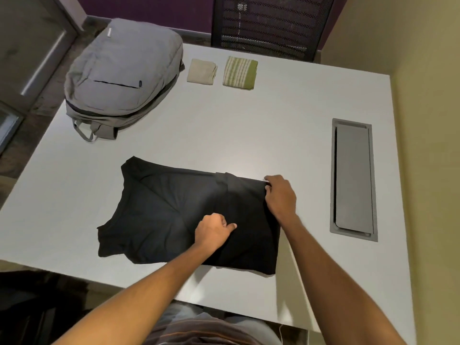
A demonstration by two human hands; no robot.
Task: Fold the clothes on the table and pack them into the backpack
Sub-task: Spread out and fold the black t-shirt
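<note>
We've got the black cotton t-shirt [174, 210] flat on the near side of the white counter [249, 125]. Right hand [280, 196] pinches its far right corner, left hand [212, 231] grips mid-cloth. Best pull the edge taut before folding over.

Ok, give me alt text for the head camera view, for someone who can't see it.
Two bare hands fold a black shirt on a white table: the left hand pinches its middle and the right hand grips its far right corner. At the table's far side lie a grey backpack, a folded beige cloth and a folded green striped cloth.
</note>
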